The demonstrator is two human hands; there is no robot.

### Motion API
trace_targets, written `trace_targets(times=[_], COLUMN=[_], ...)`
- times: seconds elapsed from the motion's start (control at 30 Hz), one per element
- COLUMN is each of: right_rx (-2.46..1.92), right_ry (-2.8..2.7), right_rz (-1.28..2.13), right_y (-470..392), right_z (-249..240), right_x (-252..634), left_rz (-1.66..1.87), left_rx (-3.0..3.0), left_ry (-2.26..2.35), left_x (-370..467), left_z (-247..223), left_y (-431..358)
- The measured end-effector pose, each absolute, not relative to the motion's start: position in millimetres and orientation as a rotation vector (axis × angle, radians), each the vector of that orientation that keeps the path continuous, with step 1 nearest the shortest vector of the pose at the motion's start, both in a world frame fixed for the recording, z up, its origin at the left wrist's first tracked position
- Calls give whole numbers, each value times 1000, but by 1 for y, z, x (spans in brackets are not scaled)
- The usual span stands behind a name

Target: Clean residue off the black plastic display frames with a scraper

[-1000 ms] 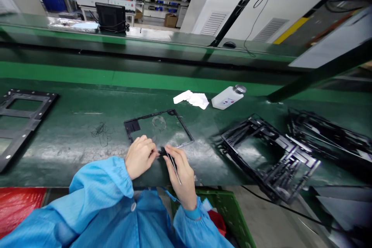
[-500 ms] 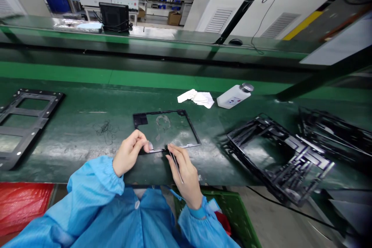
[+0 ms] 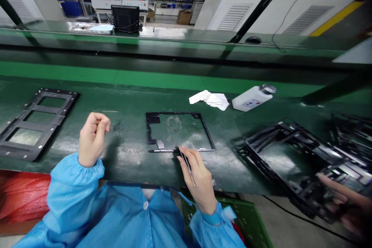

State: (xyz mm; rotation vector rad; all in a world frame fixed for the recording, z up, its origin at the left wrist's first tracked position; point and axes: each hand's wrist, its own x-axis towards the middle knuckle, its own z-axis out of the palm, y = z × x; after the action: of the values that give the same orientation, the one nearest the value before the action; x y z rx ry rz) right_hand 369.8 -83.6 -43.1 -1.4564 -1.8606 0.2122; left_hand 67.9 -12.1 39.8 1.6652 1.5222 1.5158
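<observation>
My right hand (image 3: 199,176) is closed on slim metal tweezers (image 3: 188,167), their tips at the near edge of a thin black rectangular frame (image 3: 209,136). The frame lies flat on the green work surface, with a small silvery patch (image 3: 160,144) in its near left corner. My left hand (image 3: 93,137) is raised left of the frame, apart from it, with the fingers curled together; whatever they may pinch is hidden. Just right of this hand lies a loose tangle of thin dark strands (image 3: 117,127).
A larger black panel with openings (image 3: 59,120) lies at left. Behind the frame are crumpled white wipes (image 3: 216,100) and a white bottle (image 3: 252,99) lying tilted. Stacked black frames (image 3: 261,162) fill the right, where another person's hand (image 3: 345,193) reaches in, blurred.
My left hand has left the black frame's near left corner and moved left towards the strands. The right hand stays at the near edge with the tweezers. Another person's hand has appeared at right.
</observation>
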Motion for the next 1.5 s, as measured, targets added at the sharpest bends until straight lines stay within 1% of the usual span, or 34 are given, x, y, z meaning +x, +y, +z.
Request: trace_targets(times=[0.17,0.33,0.43,0.47,0.53,0.6,0.7,0.8,0.9,1.03,1.27,1.5], right_rx=[-1461,-1470,-1476,-1475,-1476,-1482,-1470,-1440,-1413,-1370,-1389,-1464], right_ry=[-1857,-1866,-1864,-1865,-1868,-1869,-1872,-1882,-1881,-1843,-2068,-2066], right_rz=[182,171,167,167,167,169,184,193,191,123,118,154], right_y=[-83,-82,-82,-82,-82,-82,-82,-82,-83,-88,-91,-83], right_z=[-42,-42,-42,-41,-41,-41,-43,-43,-41,-37,-46,-55], right_x=[369,369,369,368,368,368,369,370,369,359,331,334], left_rz=[1771,1955,2005,1935,1624,1143,654,363,238,296,652,716], left_rx=[1715,1759,1789,1841,2064,2390,2669,2782,2813,2704,2332,2217], left_ry=[1741,1792,1897,1916,1839,1511,1150,1107,1134,1128,1084,991], left_x=[41,8,7,13,37,67,105,120,121,121,127,131], left_z=[57,66,68,67,63,53,34,19,14,9,-3,-6], left_y=[-6,-1,-1,-2,-5,-8,-8,-5,-4,-6,-13,-18])
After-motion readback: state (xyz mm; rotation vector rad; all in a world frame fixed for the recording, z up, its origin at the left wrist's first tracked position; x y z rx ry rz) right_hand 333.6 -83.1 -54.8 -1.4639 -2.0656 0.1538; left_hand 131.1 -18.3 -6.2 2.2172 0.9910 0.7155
